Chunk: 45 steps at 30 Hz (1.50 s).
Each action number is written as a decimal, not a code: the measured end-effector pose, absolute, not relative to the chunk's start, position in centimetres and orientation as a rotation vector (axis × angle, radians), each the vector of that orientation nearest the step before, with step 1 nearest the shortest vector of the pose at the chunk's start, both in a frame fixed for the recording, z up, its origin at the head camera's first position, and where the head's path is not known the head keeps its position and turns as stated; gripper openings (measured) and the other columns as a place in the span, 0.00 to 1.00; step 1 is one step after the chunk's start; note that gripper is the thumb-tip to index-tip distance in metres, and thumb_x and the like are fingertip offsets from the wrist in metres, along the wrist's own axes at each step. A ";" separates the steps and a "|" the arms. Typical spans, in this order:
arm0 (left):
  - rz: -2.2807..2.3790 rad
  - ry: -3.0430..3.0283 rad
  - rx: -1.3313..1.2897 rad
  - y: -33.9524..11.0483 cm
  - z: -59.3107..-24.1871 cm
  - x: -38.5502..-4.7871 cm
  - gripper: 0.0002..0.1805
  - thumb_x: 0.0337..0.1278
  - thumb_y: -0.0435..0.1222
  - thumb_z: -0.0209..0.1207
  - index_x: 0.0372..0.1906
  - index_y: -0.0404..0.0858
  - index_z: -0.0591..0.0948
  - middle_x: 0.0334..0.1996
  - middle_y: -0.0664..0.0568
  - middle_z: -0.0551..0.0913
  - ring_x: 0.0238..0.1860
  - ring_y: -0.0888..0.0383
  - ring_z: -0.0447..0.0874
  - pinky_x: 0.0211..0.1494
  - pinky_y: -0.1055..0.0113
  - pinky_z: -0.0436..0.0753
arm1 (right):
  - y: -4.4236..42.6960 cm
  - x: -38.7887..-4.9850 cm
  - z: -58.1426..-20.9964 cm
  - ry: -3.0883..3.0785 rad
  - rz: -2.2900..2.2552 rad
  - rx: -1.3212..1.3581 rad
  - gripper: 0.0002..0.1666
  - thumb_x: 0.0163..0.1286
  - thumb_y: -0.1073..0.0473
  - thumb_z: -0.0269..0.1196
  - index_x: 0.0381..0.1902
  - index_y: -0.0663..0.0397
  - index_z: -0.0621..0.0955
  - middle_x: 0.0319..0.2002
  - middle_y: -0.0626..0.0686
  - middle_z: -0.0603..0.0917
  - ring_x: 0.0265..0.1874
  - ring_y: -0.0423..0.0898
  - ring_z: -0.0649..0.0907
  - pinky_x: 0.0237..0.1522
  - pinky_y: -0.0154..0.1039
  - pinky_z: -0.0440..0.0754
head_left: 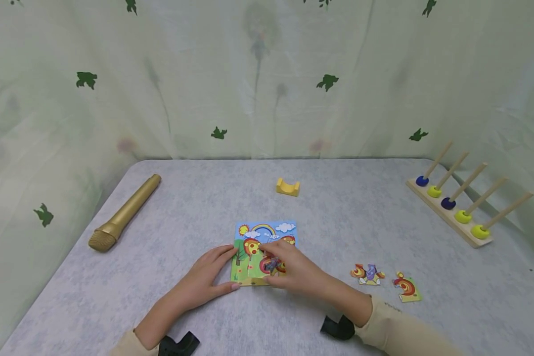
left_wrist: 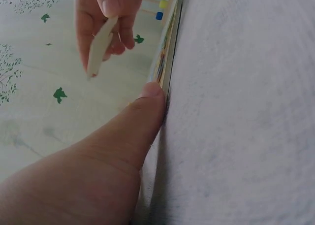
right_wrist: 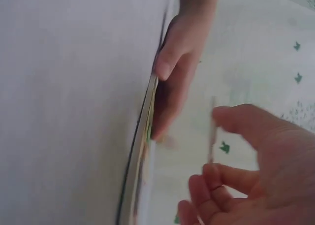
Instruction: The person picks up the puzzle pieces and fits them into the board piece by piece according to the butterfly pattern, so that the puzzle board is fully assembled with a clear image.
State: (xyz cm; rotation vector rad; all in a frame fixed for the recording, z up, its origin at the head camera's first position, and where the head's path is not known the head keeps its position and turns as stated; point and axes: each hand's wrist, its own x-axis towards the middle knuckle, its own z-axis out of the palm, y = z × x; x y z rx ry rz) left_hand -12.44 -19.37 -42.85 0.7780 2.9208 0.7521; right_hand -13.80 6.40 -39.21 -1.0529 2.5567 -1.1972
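Observation:
A colourful jigsaw puzzle board [head_left: 265, 230] with a rainbow and a sun lies flat on the table. My left hand [head_left: 206, 279] steadies it, fingers against its left side and thumb at its near edge. Above the board, my right hand [head_left: 293, 264] pinches a thin puzzle piece [left_wrist: 102, 48] between thumb and fingers. The left wrist view shows the pale side of that piece, tilted and apart from the board. Two loose pieces lie to the right: one with a purple figure [head_left: 370, 275] and one with a red-orange curve [head_left: 407, 288].
A gold toy microphone [head_left: 126, 210] lies at the left. Behind the board sits a small yellow curved block [head_left: 288, 187]. On the right stands a wooden peg rack [head_left: 449, 212] with blue and yellow beads. Fabric walls surround the grey table [head_left: 196, 198].

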 end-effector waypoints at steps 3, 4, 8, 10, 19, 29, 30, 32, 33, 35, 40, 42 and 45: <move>0.754 2.919 0.798 -19.4 -42.8 -12.5 0.43 0.48 0.62 0.54 0.66 0.42 0.62 0.64 0.49 0.60 0.64 0.48 0.55 0.60 0.48 0.58 | 5.5 -14.2 -39.9 2.566 -1.120 -1.056 0.33 0.55 0.56 0.66 0.59 0.56 0.70 0.46 0.47 0.72 0.43 0.40 0.71 0.42 0.32 0.72; 0.756 2.918 0.807 -19.5 -42.8 -12.5 0.44 0.47 0.62 0.54 0.66 0.42 0.62 0.64 0.49 0.60 0.64 0.48 0.55 0.60 0.47 0.58 | 5.2 -14.4 -40.2 2.563 -1.109 -1.066 0.33 0.54 0.56 0.66 0.58 0.57 0.71 0.44 0.46 0.73 0.42 0.40 0.71 0.41 0.31 0.72; 0.777 2.904 0.849 -19.6 -42.9 -12.5 0.44 0.47 0.61 0.55 0.66 0.41 0.62 0.64 0.49 0.59 0.64 0.49 0.54 0.61 0.48 0.58 | 4.4 -14.9 -41.1 2.590 -1.041 -1.117 0.33 0.53 0.55 0.66 0.57 0.55 0.72 0.42 0.45 0.73 0.40 0.39 0.71 0.41 0.32 0.71; 0.781 2.900 0.859 -19.7 -42.9 -12.6 0.44 0.47 0.61 0.55 0.66 0.41 0.61 0.64 0.49 0.59 0.64 0.49 0.54 0.60 0.48 0.58 | 4.1 -15.1 -41.5 2.617 -0.985 -1.139 0.33 0.53 0.53 0.66 0.58 0.54 0.72 0.45 0.46 0.74 0.42 0.39 0.71 0.44 0.34 0.70; 0.838 2.874 0.932 -19.9 -42.7 -12.6 0.38 0.49 0.55 0.59 0.64 0.43 0.65 0.64 0.51 0.61 0.63 0.50 0.56 0.60 0.48 0.59 | 3.3 -15.7 -41.7 2.631 -0.890 -1.128 0.34 0.55 0.49 0.65 0.59 0.50 0.72 0.50 0.47 0.73 0.49 0.41 0.70 0.51 0.40 0.66; 0.872 2.851 1.041 -20.1 -42.6 -12.7 0.26 0.50 0.51 0.60 0.55 0.47 0.76 0.59 0.49 0.68 0.60 0.47 0.62 0.57 0.45 0.62 | 3.5 -16.0 -42.0 2.601 -0.936 -1.090 0.33 0.54 0.47 0.66 0.58 0.47 0.74 0.43 0.42 0.71 0.42 0.37 0.68 0.41 0.32 0.66; 0.871 2.854 1.051 -20.1 -42.6 -12.7 0.25 0.50 0.50 0.60 0.55 0.47 0.76 0.59 0.49 0.68 0.60 0.46 0.62 0.56 0.45 0.62 | 3.6 -16.1 -42.0 2.599 -0.936 -1.090 0.33 0.55 0.46 0.66 0.58 0.47 0.74 0.43 0.42 0.70 0.42 0.37 0.68 0.41 0.32 0.66; 0.875 2.855 1.057 -20.1 -42.6 -12.7 0.25 0.51 0.50 0.60 0.55 0.47 0.76 0.59 0.49 0.68 0.60 0.46 0.62 0.56 0.45 0.62 | 3.7 -16.1 -41.9 2.611 -0.911 -1.099 0.33 0.55 0.45 0.65 0.58 0.45 0.74 0.43 0.42 0.70 0.42 0.38 0.67 0.42 0.33 0.65; 0.877 2.854 1.057 -20.2 -42.6 -12.7 0.25 0.50 0.50 0.60 0.55 0.47 0.76 0.59 0.49 0.68 0.60 0.46 0.62 0.56 0.45 0.62 | 3.7 -16.1 -41.9 2.616 -0.898 -1.100 0.33 0.55 0.44 0.65 0.59 0.44 0.73 0.44 0.42 0.70 0.42 0.38 0.67 0.44 0.35 0.64; 0.872 2.856 1.057 -20.2 -42.6 -12.7 0.25 0.50 0.50 0.60 0.55 0.47 0.76 0.59 0.49 0.68 0.60 0.46 0.62 0.57 0.45 0.62 | 3.8 -16.1 -41.8 2.626 -0.871 -1.105 0.33 0.55 0.43 0.64 0.59 0.43 0.73 0.44 0.41 0.69 0.43 0.39 0.66 0.46 0.37 0.63; 0.844 2.848 1.046 -20.2 -42.6 -12.7 0.25 0.52 0.51 0.58 0.55 0.47 0.76 0.59 0.49 0.68 0.60 0.46 0.61 0.57 0.45 0.62 | 3.9 -16.1 -41.5 2.624 -0.824 -1.123 0.32 0.57 0.42 0.62 0.60 0.42 0.72 0.44 0.40 0.68 0.44 0.39 0.66 0.48 0.40 0.61; 0.842 2.840 1.034 -20.2 -42.5 -12.7 0.26 0.52 0.52 0.58 0.56 0.47 0.75 0.60 0.49 0.68 0.60 0.45 0.61 0.57 0.45 0.62 | 3.9 -16.1 -41.5 2.630 -0.806 -1.132 0.32 0.57 0.42 0.62 0.60 0.42 0.72 0.44 0.40 0.67 0.44 0.39 0.65 0.48 0.40 0.61; 0.849 2.835 1.015 -20.2 -42.4 -12.7 0.26 0.52 0.52 0.57 0.56 0.47 0.75 0.60 0.49 0.68 0.60 0.45 0.61 0.57 0.44 0.61 | 3.8 -16.0 -41.5 2.658 -0.788 -1.131 0.31 0.58 0.43 0.62 0.59 0.41 0.73 0.43 0.41 0.67 0.44 0.39 0.65 0.49 0.42 0.60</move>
